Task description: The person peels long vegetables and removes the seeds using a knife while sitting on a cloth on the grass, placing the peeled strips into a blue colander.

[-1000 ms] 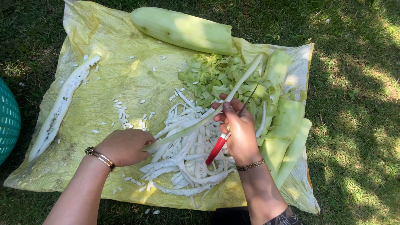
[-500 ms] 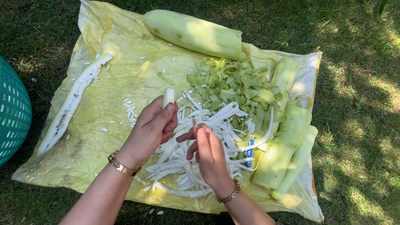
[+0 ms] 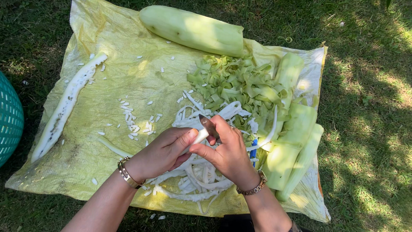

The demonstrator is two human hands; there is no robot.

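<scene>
My left hand (image 3: 161, 152) grips a pale strip of gourd (image 3: 200, 136), its white end showing between thumb and fingers. My right hand (image 3: 227, 152) holds a knife whose blade (image 3: 209, 126) rests against that strip; the handle is hidden in my palm. Both hands hover over a pile of white gourd strips (image 3: 201, 176) on a yellow sheet (image 3: 111, 86). A heap of green peel ribbons (image 3: 238, 86) lies just beyond the hands.
A large peeled gourd (image 3: 193, 30) lies at the sheet's far edge. A long seedy core strip (image 3: 64, 107) lies at left, cut gourd slabs (image 3: 296, 141) at right, a blue-handled tool (image 3: 255, 151) beside them. A teal basket (image 3: 8, 120) stands on grass at left.
My hands came together over the white pile. The long strip held a second ago is now short in my left hand, and the knife blade now meets it.
</scene>
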